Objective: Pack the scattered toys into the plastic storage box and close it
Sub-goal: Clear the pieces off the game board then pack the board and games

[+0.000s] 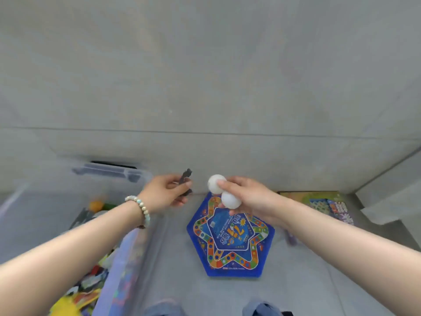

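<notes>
Toys lie inside the clear storage box, at the left of the head view; the left hand, above its far corner, pinches a dark flat piece with curled fingers; the right hand grips two white balls that touch each other; a blue game board lies on the floor just beside the box.

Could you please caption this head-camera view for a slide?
Left hand holds a dark toy piece, right hand two white balls; a blue hexagonal game board lies beside the storage box.
</notes>
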